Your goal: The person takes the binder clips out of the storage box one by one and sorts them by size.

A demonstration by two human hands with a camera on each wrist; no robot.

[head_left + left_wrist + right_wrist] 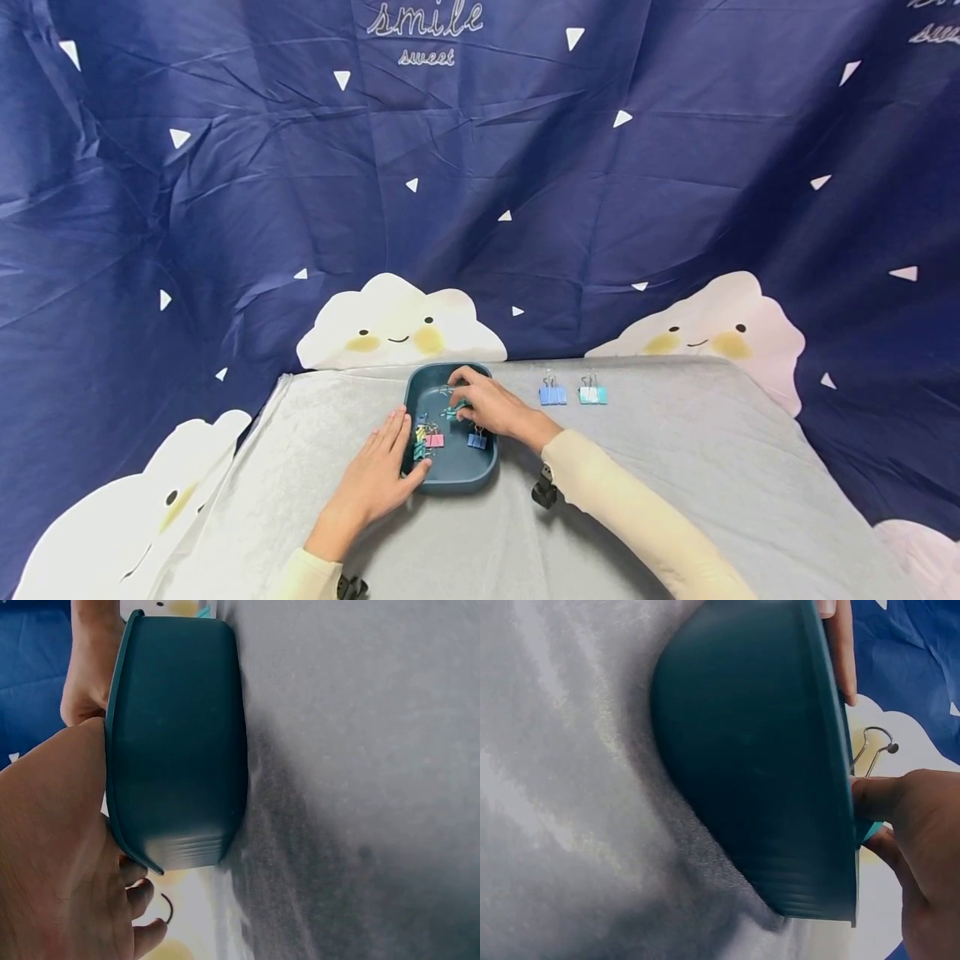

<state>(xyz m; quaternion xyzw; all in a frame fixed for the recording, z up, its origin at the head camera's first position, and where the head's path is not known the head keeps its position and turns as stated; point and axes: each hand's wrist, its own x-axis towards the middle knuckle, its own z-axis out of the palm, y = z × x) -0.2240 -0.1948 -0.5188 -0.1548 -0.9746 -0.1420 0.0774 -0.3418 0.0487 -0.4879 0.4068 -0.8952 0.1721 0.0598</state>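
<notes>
My right hand (491, 406) reaches over the dark teal tray (457, 485), thumb and fingers pinching a teal binder clip (871, 829) at the rim's height in the right wrist view. Silver wire handles (877, 736) stick up beside the thumb. My left hand (378, 471) rests on the tray's left rim with its fingers straight and the thumb over the near corner. Inside the tray lie a pink binder clip (435, 440), a blue binder clip (477, 440), a yellow binder clip (421, 433) and a green binder clip (419, 451).
Right of the tray, a blue binder clip (552, 395) and a light teal binder clip (592, 395) lie side by side on the grey cloth (660, 450). Behind the table hangs a navy curtain (465, 225) printed with clouds and triangles.
</notes>
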